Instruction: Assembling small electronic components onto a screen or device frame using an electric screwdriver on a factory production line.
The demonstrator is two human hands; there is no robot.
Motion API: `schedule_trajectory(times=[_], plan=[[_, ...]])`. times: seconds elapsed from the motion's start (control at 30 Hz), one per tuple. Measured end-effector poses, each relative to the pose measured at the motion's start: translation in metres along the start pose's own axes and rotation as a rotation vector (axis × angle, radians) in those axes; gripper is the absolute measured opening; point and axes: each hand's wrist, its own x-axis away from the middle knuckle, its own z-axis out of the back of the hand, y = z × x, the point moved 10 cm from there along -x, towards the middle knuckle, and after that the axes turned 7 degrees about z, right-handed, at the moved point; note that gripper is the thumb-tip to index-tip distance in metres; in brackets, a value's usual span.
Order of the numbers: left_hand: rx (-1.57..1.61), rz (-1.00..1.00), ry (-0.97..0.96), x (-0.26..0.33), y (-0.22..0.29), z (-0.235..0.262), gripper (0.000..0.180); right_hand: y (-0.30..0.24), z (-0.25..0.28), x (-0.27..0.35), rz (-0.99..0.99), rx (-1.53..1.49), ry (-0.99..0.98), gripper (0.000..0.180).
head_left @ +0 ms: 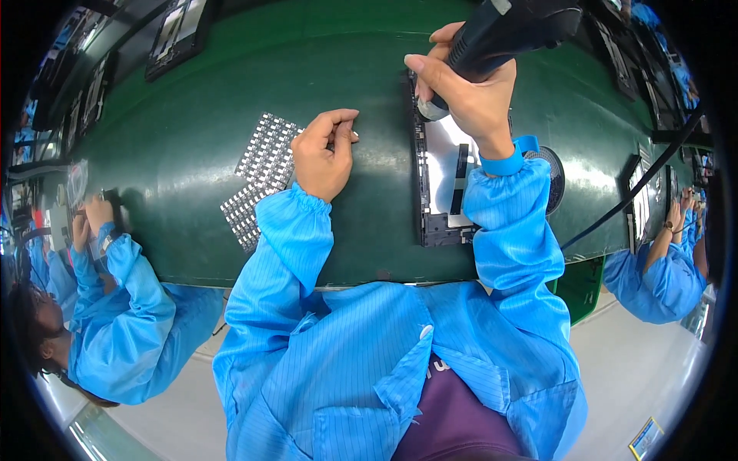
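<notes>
My right hand (pixel 477 92) is wrapped round a black heat gun (pixel 511 38) with a pale metal tip. That tip points down at the upper left part of a flat device panel (pixel 440 180), which has a silver plate, a black frame and a black strip. My right wrist and sleeve cover its right side. My left hand (pixel 327 150) is closed in a pinch over the table. A small pale bit shows at its fingertips, too small to name. Beside it lie two sheets (pixel 265 150) bearing rows of small white pieces, partly overlapping.
The green table (pixel 192 131) spreads around the panel. By my right forearm sits a round black thing (pixel 555 180), mostly hidden. A black cable (pixel 615 219) crosses at the right. More panels (pixel 178 34) stand at the far edge. Co-workers in blue work on both sides.
</notes>
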Motion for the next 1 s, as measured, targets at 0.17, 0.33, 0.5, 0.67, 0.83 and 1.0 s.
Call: schedule_trajectory(times=[0.17,0.33,0.5,0.67,0.83,1.0], plan=[[0.0,-0.086,0.004,0.001,0.01,0.002,0.018,-0.002,-0.008,0.004,0.019,-0.001,-0.039,0.025],[-0.063,-0.103,0.002,0.003,0.019,0.003,0.02,-0.007,-0.015,0.01,0.1,0.08,-0.095,0.025],[-0.061,-0.114,-0.001,0.004,0.018,0.006,0.021,-0.005,-0.018,0.013,0.073,0.045,-0.083,0.026],[-0.079,-0.13,-0.004,0.004,0.014,0.008,0.022,-0.004,-0.02,0.008,0.044,0.045,-0.074,0.028],[-0.112,-0.161,-0.023,0.001,0.013,0.005,0.023,0.003,-0.017,0.011,-0.111,-0.096,0.044,0.025],[-0.227,-0.061,-0.088,-0.005,0.011,-0.001,0.021,0.0,-0.009,0.012,-0.207,-0.047,0.03,0.026]])
